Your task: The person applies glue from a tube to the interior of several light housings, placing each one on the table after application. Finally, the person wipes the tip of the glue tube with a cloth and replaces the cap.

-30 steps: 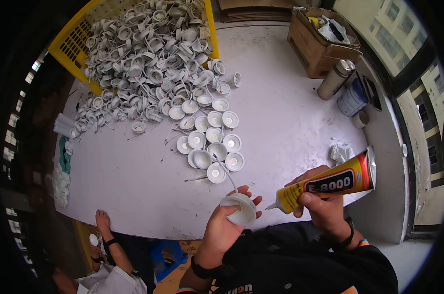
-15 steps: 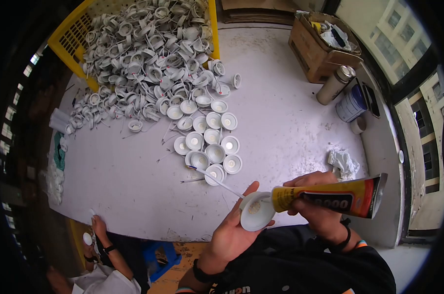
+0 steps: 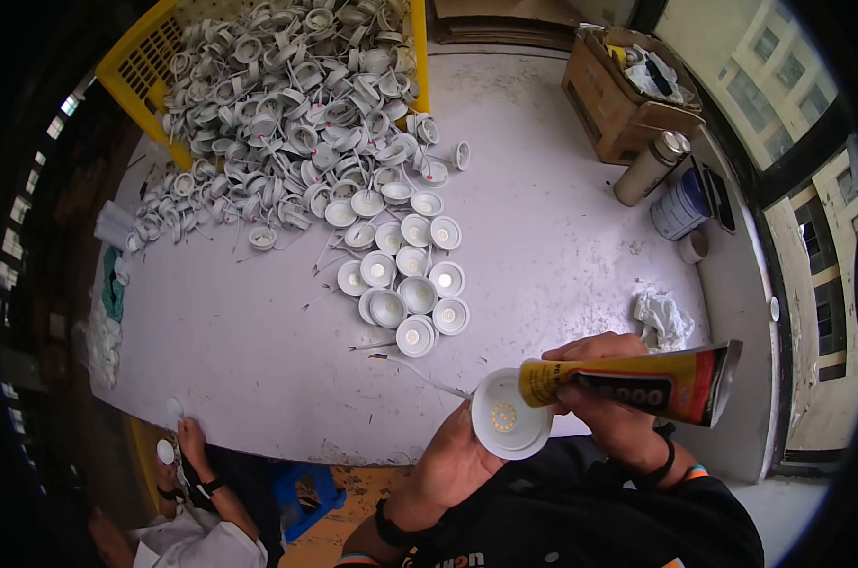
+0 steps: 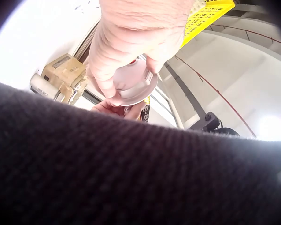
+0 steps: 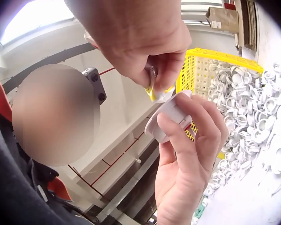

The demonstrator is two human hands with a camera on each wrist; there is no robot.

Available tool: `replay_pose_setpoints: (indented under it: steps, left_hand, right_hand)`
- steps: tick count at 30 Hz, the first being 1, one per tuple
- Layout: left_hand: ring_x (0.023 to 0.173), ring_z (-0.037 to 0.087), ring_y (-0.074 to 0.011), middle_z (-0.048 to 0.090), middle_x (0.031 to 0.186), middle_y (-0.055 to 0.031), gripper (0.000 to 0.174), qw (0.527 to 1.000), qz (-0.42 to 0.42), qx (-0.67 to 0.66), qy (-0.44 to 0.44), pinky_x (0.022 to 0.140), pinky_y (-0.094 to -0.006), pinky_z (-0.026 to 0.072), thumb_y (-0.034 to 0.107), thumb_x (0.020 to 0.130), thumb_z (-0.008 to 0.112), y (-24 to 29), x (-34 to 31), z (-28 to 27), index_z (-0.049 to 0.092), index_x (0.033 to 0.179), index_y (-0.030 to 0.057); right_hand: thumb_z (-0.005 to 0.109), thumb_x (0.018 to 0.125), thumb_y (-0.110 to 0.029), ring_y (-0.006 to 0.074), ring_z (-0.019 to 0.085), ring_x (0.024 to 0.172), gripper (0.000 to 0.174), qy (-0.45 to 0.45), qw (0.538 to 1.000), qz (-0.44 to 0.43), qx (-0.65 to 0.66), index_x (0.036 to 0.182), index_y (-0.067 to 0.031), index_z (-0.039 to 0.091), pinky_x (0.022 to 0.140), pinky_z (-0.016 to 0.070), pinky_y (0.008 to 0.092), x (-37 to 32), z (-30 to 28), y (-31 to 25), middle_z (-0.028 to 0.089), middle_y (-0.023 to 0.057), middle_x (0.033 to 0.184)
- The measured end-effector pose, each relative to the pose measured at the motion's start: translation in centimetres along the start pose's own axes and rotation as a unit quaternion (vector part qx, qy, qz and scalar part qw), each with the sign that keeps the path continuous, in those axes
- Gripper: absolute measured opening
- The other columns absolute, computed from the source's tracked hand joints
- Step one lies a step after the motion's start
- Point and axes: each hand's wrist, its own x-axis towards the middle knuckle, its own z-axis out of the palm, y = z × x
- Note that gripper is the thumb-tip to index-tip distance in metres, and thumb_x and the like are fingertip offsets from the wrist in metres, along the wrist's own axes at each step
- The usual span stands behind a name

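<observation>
My left hand (image 3: 455,462) holds a white round LED downlight (image 3: 508,441) by its outside, with the cup facing up and a ring of small yellow LEDs in its middle. A white cable (image 3: 420,375) trails from it toward the table. In the right wrist view, the left fingers (image 5: 180,140) curl round the back of the housing. My right hand (image 3: 618,421) grips a yellow and black glue tube (image 3: 685,379), tipped over the light's right rim. The tube's nozzle is hidden in the head view.
Several similar downlights (image 3: 417,295) lie face up on the table, beside a heaped yellow crate (image 3: 131,80). At the right stand a cardboard box (image 3: 604,104), a metal flask (image 3: 649,170), a blue-lidded tub (image 3: 677,210) and crumpled tissue (image 3: 664,320). Another person's hands (image 3: 192,445) work at lower left.
My right hand has tipped the tube over from beside the downlight to above its rim. The left hand has turned the light face up, and its cable has swung left and down.
</observation>
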Motion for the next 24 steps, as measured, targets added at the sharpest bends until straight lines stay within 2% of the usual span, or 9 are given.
replay_pose_setpoints:
  steps: [4, 6, 11, 13, 14, 16, 20, 22, 24]
  left_hand:
    - [0.114, 0.032, -0.0253, 0.027, 0.126, -0.0131, 0.062, 1.0, -0.009, 0.006, 0.022, 0.091, -0.0413, 0.0321, 0.044, 0.081, 0.036, 0.0, -0.2, 0.0, 0.017, 0.126, 0.0051]
    - [0.113, 0.033, -0.0207, 0.03, 0.123, -0.0124, 0.061, 0.998, -0.002, -0.057, 0.009, 0.093, -0.0325, 0.0307, 0.039, 0.082, 0.041, -0.1, -0.3, 0.0, 0.017, 0.124, 0.0012]
    - [0.114, 0.033, -0.0196, 0.03, 0.122, -0.0115, 0.062, 0.998, 0.001, -0.067, -0.002, 0.094, -0.0324, 0.0303, 0.038, 0.081, 0.042, -0.1, -0.2, 0.1, 0.016, 0.124, 0.0011]
    - [0.114, 0.033, -0.0193, 0.03, 0.122, -0.0114, 0.063, 0.998, 0.001, -0.059, 0.0, 0.094, -0.0324, 0.0302, 0.039, 0.081, 0.042, 0.0, -0.2, 0.2, 0.016, 0.123, 0.0009]
    - [0.113, 0.033, -0.0193, 0.03, 0.122, -0.0114, 0.063, 0.998, 0.003, -0.056, 0.004, 0.093, -0.0324, 0.0305, 0.039, 0.081, 0.043, -0.1, -0.2, 0.2, 0.017, 0.123, 0.0007]
    - [0.113, 0.033, -0.0193, 0.03, 0.122, -0.0115, 0.064, 0.999, 0.003, -0.053, 0.008, 0.093, -0.0324, 0.0307, 0.04, 0.08, 0.044, -0.2, -0.3, -0.1, 0.017, 0.123, 0.0004]
    - [0.112, 0.035, -0.0194, 0.032, 0.121, -0.0113, 0.065, 0.999, 0.026, -0.042, 0.005, 0.092, -0.0325, 0.0314, 0.039, 0.079, 0.046, 0.0, -0.5, -0.5, 0.019, 0.123, -0.0007]
    - [0.112, 0.035, -0.0195, 0.033, 0.121, -0.0112, 0.065, 0.999, 0.035, -0.03, 0.004, 0.091, -0.0326, 0.0315, 0.039, 0.079, 0.047, 0.2, -0.6, -0.4, 0.02, 0.123, -0.0012]
    - [0.114, 0.032, -0.0264, 0.028, 0.125, -0.0127, 0.061, 0.995, 0.069, 0.046, 0.061, 0.088, -0.0436, 0.0339, 0.04, 0.08, 0.041, 0.3, -0.7, -0.3, 0.019, 0.125, 0.0027]
  right_hand:
    - [0.054, 0.07, 0.002, 0.0189, 0.056, 0.068, 0.022, -0.009, 1.0, 0.001, -0.007, 0.086, -0.0001, 0.041, 0.051, 0.0494, 0.0238, 0.1, 0.0, 0.0, 0.052, 0.0198, 0.088]
    - [0.055, 0.069, 0.002, 0.019, 0.056, 0.068, 0.022, -0.014, 1.0, 0.003, -0.01, 0.086, 0.0, 0.041, 0.051, 0.0495, 0.024, 0.1, 0.0, 0.0, 0.052, 0.0195, 0.087]
    - [0.056, 0.069, 0.003, 0.0199, 0.057, 0.069, 0.022, -0.025, 0.999, -0.012, -0.04, 0.085, 0.0002, 0.042, 0.052, 0.049, 0.0241, 0.0, -0.3, 0.2, 0.053, 0.0187, 0.086]
    - [0.056, 0.073, 0.002, 0.0192, 0.052, 0.091, 0.023, -0.076, 0.997, 0.01, 0.022, 0.094, -0.0018, 0.046, 0.074, 0.0451, 0.027, -0.1, -0.7, 0.1, 0.051, 0.0117, 0.098]
    - [0.056, 0.073, 0.002, 0.0192, 0.052, 0.091, 0.023, -0.076, 0.997, 0.011, 0.022, 0.094, -0.0018, 0.046, 0.074, 0.0451, 0.027, -0.1, -0.7, 0.0, 0.051, 0.0117, 0.098]
    - [0.058, 0.071, 0.002, 0.0227, 0.055, 0.088, 0.022, -0.089, 0.991, -0.043, -0.095, 0.091, -0.0016, 0.048, 0.073, 0.0465, 0.0287, 0.0, -0.8, -0.3, 0.051, 0.0122, 0.097]
    - [0.061, 0.068, 0.0, 0.0234, 0.056, 0.084, 0.022, -0.057, 0.981, -0.077, -0.167, 0.088, -0.0023, 0.051, 0.069, 0.0477, 0.028, 0.0, -0.9, -1.0, 0.054, 0.012, 0.093]
    - [0.063, 0.065, -0.002, 0.0218, 0.058, 0.08, 0.025, -0.058, 0.967, -0.118, -0.216, 0.087, -0.0031, 0.053, 0.066, 0.048, 0.0258, 0.1, -1.1, -1.0, 0.056, 0.011, 0.086]
    - [0.065, 0.063, -0.004, 0.0203, 0.059, 0.077, 0.026, -0.042, 0.962, -0.139, -0.232, 0.086, -0.0031, 0.054, 0.063, 0.0482, 0.0248, 0.2, -1.0, -1.5, 0.057, 0.0098, 0.082]
